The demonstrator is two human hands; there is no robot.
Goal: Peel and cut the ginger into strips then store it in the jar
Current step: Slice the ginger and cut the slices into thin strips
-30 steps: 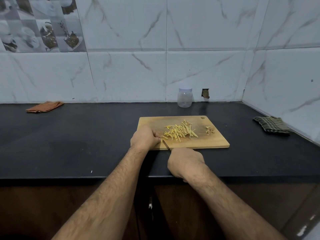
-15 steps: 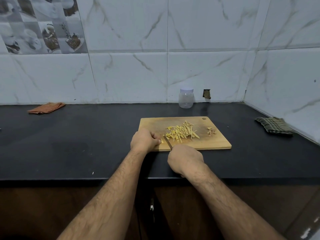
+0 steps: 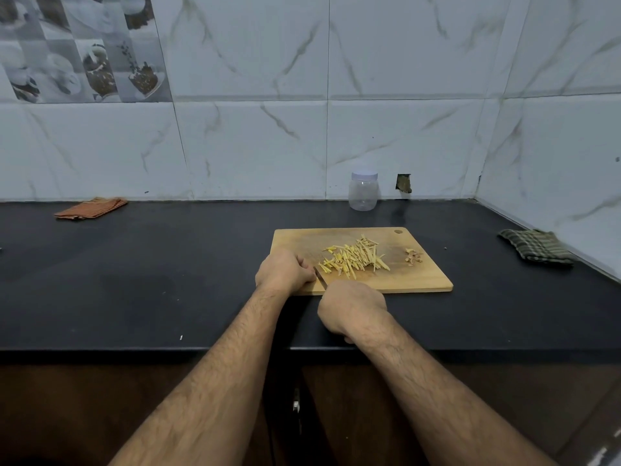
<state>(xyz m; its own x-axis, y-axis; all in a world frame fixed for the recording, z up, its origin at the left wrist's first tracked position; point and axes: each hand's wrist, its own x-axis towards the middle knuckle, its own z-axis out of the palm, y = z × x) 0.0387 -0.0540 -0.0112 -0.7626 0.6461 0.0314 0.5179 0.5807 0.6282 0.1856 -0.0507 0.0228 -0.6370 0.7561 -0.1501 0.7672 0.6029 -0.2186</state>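
Head view looks down on a wooden cutting board [image 3: 366,287] lying on a black counter [image 3: 134,280]. At the board's middle sits a heap of pale yellow ginger strips [image 3: 354,258], and toward its right end a small cluster of brownish peel scraps [image 3: 413,257] lies apart from the heap. The left hand [image 3: 284,269] rests on the board's near-left corner with its fingers curled under; whatever they pin down is hidden, so I cannot tell whether a piece of ginger is beneath them. The right hand [image 3: 351,306] is at the board's near edge, fingers wrapped round a knife [image 3: 321,279] whose handle is covered by the fist (only a short length of dark blade shows). That blade runs between the two hands, just beside the left fingers and the heap's left end. Beyond the board's far edge, against the tiled wall, stands a clear plastic jar [image 3: 363,193] with its pale lid on, well apart from the strips. Far left of the board lies an orange cloth [image 3: 90,207]; to its right, a green checked cloth [image 3: 536,250].
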